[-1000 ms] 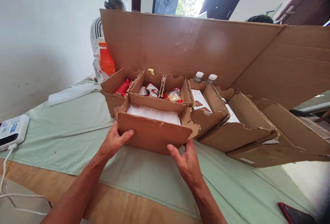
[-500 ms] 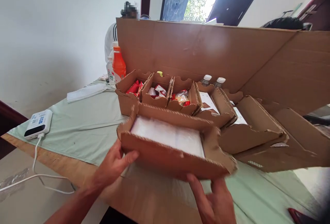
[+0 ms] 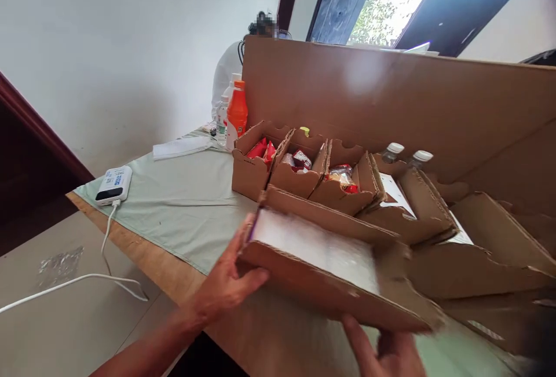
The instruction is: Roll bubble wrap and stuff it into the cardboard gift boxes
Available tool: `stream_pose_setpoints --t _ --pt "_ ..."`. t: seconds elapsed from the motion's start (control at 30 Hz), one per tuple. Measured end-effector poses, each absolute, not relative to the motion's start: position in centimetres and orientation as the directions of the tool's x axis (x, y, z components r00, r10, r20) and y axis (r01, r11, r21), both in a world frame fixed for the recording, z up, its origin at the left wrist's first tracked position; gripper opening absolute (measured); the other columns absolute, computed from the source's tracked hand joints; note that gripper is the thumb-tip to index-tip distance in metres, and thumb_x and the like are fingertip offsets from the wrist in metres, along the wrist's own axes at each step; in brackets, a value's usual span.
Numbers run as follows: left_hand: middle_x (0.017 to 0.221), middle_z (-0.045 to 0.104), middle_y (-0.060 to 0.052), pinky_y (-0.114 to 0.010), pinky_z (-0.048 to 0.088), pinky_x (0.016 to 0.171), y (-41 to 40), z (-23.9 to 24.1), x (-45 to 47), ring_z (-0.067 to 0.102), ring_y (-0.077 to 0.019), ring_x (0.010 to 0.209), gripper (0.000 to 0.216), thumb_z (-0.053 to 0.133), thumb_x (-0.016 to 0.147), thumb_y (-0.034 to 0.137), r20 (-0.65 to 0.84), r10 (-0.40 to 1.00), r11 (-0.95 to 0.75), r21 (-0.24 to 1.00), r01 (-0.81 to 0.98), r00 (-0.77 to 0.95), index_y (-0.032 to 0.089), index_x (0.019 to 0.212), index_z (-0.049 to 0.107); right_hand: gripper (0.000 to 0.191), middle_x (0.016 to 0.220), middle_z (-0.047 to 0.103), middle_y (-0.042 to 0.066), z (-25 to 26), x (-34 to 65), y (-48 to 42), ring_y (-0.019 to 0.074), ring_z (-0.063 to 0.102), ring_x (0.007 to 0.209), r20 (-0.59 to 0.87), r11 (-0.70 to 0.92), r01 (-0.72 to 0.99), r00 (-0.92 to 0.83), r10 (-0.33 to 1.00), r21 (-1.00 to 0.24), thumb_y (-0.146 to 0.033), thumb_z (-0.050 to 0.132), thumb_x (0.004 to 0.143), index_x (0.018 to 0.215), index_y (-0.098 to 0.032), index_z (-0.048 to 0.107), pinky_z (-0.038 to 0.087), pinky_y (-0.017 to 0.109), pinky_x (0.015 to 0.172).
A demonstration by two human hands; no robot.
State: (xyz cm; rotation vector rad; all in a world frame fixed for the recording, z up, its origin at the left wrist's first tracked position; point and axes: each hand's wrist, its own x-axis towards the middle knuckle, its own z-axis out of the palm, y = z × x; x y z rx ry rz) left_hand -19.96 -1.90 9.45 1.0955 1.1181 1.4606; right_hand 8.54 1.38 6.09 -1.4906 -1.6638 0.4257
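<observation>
Between my hands is an open-topped cardboard box [image 3: 299, 281], held above the near edge of the table and tilted down to the right. A flat white pack [image 3: 317, 246] in clear wrapping fills much of it. My left hand [image 3: 234, 278] grips the left end, its thumb along the near wall and its fingers mostly hidden behind. My right hand [image 3: 384, 351] holds the box from below near its right end, thumb against the near wall. Just beyond stand several similar cardboard boxes; the leftmost box [image 3: 249, 174] holds red packets [image 3: 263, 150].
A tall cardboard sheet [image 3: 330, 87] stands behind the boxes, with a person [image 3: 226, 73] beyond its left end. An orange bottle [image 3: 237, 108] is beside the boxes. On the cloth-covered table [image 3: 182, 189] at left lies a white device [image 3: 113, 185] with a cable [image 3: 106, 232].
The view has swung to the left, so everything appears further right. The held box slopes more steeply down to the right, with both hands still on it.
</observation>
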Motion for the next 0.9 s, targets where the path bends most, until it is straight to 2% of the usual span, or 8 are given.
stream_pose_setpoints --t 0.07,0.13,0.23,0.33,0.43,0.6,0.73,0.9 --pt "0.144 0.062 -0.018 -0.047 0.045 0.115 -3.3 8.8 -23.0 0.06 -0.0344 0.132 0.081 0.078 0.084 0.047 0.065 0.942 -0.113 0.985 -0.13 -0.329 0.016 0.152 0.047 0.045 0.107 0.075 0.012 7.3 3.5 3.4 0.0373 0.072 0.098 0.379 0.352 0.566 -0.076 0.922 -0.745 -0.057 0.063 0.088 0.117 -0.023 0.065 0.061 0.051 0.078" --pt "0.13 0.07 -0.018 -0.045 0.051 0.108 -4.5 8.4 -25.8 0.066 -0.0339 0.121 0.074 0.08 0.081 0.051 0.073 0.844 -0.136 0.987 -0.08 -0.531 0.014 0.14 0.058 0.046 0.118 0.073 0.013 9.0 -1.4 5.6 0.0333 0.071 0.105 0.405 0.482 0.44 -0.263 0.876 -0.757 -0.049 0.061 0.091 0.128 -0.021 0.061 0.061 0.049 0.086" --pt "0.122 0.073 -0.013 -0.045 0.05 0.109 -5.5 8.2 -29.1 0.067 -0.0318 0.117 0.066 0.08 0.08 0.051 0.135 0.637 -0.161 0.986 0.041 -0.759 0.016 0.133 0.062 0.059 0.138 0.064 0.014 10.8 -8.6 9.1 0.0318 0.063 0.124 0.386 0.572 0.263 -0.518 0.763 -0.777 -0.037 0.061 0.091 0.146 -0.019 0.048 0.055 0.049 0.101" --pt "0.127 0.069 -0.01 -0.049 0.044 0.114 -5.2 8.3 -31.2 0.064 -0.0301 0.119 0.064 0.077 0.083 0.049 0.146 0.443 -0.1 0.989 0.113 -0.885 0.02 0.137 0.059 0.07 0.151 0.054 0.013 11.3 -15.4 12.3 0.0293 0.053 0.138 0.398 0.637 0.193 -0.638 0.66 -0.746 -0.031 0.057 0.092 0.157 -0.018 0.034 0.045 0.049 0.115" --pt "0.135 0.064 -0.01 -0.048 0.046 0.113 -3.8 8.5 -32.0 0.063 -0.0283 0.119 0.067 0.074 0.085 0.048 0.201 0.314 -0.106 0.979 0.176 -0.928 0.023 0.143 0.052 0.073 0.159 0.045 0.014 10.6 -21.1 14.8 0.0278 0.042 0.148 0.409 0.661 0.216 -0.637 0.653 -0.719 -0.028 0.053 0.093 0.161 -0.016 0.027 0.035 0.049 0.123" --pt "0.15 0.056 -0.009 -0.039 0.046 0.114 -0.1 8.1 -32.2 0.059 -0.0245 0.129 0.076 0.071 0.088 0.037 0.304 0.28 -0.239 0.941 0.24 -0.911 0.027 0.155 0.038 0.08 0.169 0.023 0.022 7.7 -24.7 16.6 0.0306 0.021 0.158 0.396 0.661 0.278 -0.619 0.678 -0.697 -0.03 0.053 0.094 0.162 -0.007 0.018 0.023 0.051 0.128" --pt "0.16 0.044 -0.009 -0.037 0.04 0.12 3.7 7.8 -32.6 0.05 -0.0237 0.142 0.081 0.066 0.089 0.03 0.327 0.294 -0.267 0.93 0.251 -0.898 0.027 0.16 0.026 0.081 0.167 0.028 0.022 3.8 -23.1 16.4 0.0308 0.025 0.156 0.355 0.665 0.313 -0.652 0.67 -0.678 -0.022 0.057 0.088 0.161 -0.011 0.025 0.026 0.054 0.127" --pt "0.168 0.029 -0.012 -0.04 0.021 0.129 8.8 7.3 -32.6 0.031 -0.0241 0.154 0.081 0.06 0.092 0.028 0.328 0.352 -0.193 0.942 0.275 -0.877 0.02 0.162 0.019 0.064 0.161 0.04 0.022 0.5 -20.8 15.2 0.0328 0.039 0.15 0.318 0.659 0.341 -0.67 0.671 -0.671 -0.016 0.058 0.083 0.147 -0.01 0.052 0.033 0.055 0.123"
